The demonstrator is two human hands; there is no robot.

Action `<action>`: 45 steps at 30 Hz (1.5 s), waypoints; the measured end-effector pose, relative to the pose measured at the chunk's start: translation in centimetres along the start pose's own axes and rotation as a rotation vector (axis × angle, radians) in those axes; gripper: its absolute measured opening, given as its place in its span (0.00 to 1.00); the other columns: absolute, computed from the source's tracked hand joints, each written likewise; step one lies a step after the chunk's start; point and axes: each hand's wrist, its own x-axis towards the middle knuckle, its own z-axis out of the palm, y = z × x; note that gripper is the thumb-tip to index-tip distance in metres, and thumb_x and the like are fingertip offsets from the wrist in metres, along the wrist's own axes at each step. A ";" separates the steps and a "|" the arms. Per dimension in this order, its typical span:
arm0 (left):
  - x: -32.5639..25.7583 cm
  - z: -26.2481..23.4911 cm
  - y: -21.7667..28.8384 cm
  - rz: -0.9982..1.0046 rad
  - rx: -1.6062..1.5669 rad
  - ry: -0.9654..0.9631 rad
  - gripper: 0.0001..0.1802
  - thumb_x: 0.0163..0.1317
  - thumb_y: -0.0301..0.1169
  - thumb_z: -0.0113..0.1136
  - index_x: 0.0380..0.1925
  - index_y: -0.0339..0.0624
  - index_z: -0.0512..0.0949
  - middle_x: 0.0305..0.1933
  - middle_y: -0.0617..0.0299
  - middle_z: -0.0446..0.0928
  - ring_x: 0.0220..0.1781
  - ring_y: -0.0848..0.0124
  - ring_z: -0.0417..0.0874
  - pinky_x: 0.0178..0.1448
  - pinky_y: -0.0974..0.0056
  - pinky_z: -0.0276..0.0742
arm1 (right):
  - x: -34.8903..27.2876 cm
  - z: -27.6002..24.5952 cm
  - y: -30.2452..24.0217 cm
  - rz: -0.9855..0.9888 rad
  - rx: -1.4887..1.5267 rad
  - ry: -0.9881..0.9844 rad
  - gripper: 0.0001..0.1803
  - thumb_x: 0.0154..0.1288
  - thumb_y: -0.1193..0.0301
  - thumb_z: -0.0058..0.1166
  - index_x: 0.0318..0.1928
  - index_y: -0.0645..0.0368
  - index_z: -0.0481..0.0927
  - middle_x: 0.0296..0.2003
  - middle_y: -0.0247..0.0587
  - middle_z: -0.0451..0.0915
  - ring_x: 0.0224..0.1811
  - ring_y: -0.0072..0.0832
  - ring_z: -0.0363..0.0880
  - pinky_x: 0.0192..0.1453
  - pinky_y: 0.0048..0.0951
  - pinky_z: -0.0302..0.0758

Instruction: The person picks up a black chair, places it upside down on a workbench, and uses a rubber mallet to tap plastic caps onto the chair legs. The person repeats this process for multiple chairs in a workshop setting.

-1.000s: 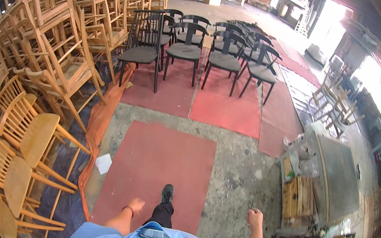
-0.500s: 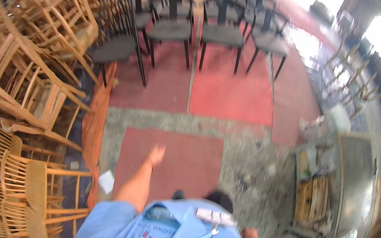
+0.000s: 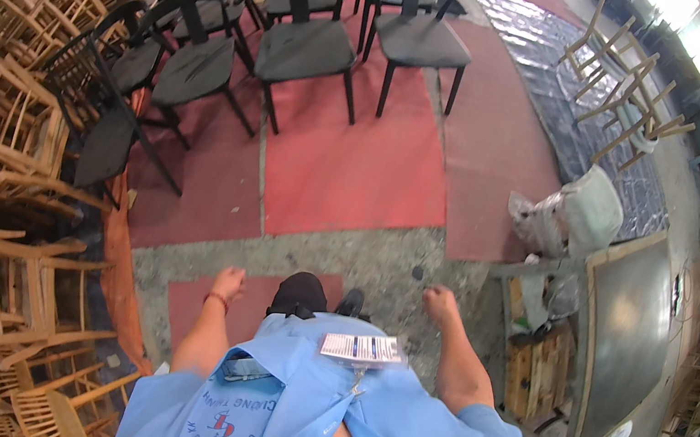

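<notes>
The left hand point(image 3: 230, 281) is hanging above the near mat point(image 3: 193, 296), with its fingers curling inward. The right hand point(image 3: 437, 304) is hanging over the bare floor point(image 3: 388, 267), and its fingers are also curling. I cannot tell how tightly the two hands are closing, nor whether something small is hiding inside them. The hands are staying well apart, one on each side of the body.

The near mat is lying flat on the floor, partly under the left hand. To the right of the right hand, the bench point(image 3: 628, 330) is standing near, and some wood point(image 3: 535, 374) is lying beneath its grey top. A plastic bag point(image 3: 538, 227) is resting just beyond it.

Ahead, the black chairs point(image 3: 308, 52) are standing upright in a group on the red mats point(image 3: 358, 169), well apart from both hands. At the left, wooden chairs point(image 3: 61, 420) are crowding in piles beside an orange sheet point(image 3: 123, 273). The person is wearing a blue shirt point(image 3: 281, 411), and a badge point(image 3: 361, 347) is lying on its front. A dark shoe point(image 3: 352, 302) is showing ahead of the body.
</notes>
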 end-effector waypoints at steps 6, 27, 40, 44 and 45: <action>6.8 4.2 4.4 -0.321 0.282 -0.103 0.22 0.68 0.41 0.54 0.57 0.40 0.74 0.50 0.55 0.79 0.45 0.59 0.81 0.46 0.50 0.79 | 14.0 -6.7 -24.8 -0.375 0.214 0.062 0.18 0.63 0.69 0.56 0.50 0.67 0.81 0.34 0.40 0.83 0.31 0.26 0.80 0.33 0.27 0.76; 37.7 28.8 63.5 0.400 0.162 0.039 0.19 0.63 0.41 0.60 0.45 0.37 0.81 0.34 0.54 0.84 0.36 0.66 0.85 0.43 0.60 0.79 | 61.4 -24.6 -37.3 0.149 -1.048 -0.556 0.20 0.62 0.66 0.64 0.54 0.58 0.81 0.44 0.44 0.85 0.46 0.36 0.84 0.46 0.34 0.82; 25.8 36.8 60.1 -0.392 0.342 0.159 0.30 0.70 0.49 0.51 0.62 0.40 0.73 0.60 0.46 0.78 0.64 0.53 0.77 0.65 0.55 0.72 | 98.0 -27.6 -91.8 -0.443 -0.584 0.154 0.32 0.56 0.61 0.63 0.59 0.64 0.75 0.53 0.63 0.79 0.58 0.51 0.78 0.62 0.46 0.74; 24.9 40.2 74.7 -0.090 0.459 0.281 0.28 0.68 0.47 0.56 0.60 0.38 0.74 0.58 0.48 0.80 0.60 0.57 0.80 0.63 0.58 0.74 | 100.4 -27.4 -93.0 -0.328 -0.472 0.019 0.18 0.51 0.63 0.64 0.37 0.66 0.85 0.37 0.61 0.84 0.45 0.51 0.85 0.49 0.46 0.80; 24.9 41.1 77.7 -0.005 0.443 0.286 0.28 0.68 0.46 0.57 0.60 0.37 0.74 0.58 0.48 0.80 0.60 0.58 0.81 0.63 0.58 0.75 | 100.7 -27.1 -92.6 -0.391 -0.504 0.000 0.18 0.51 0.63 0.64 0.37 0.66 0.85 0.36 0.62 0.84 0.45 0.51 0.85 0.48 0.46 0.80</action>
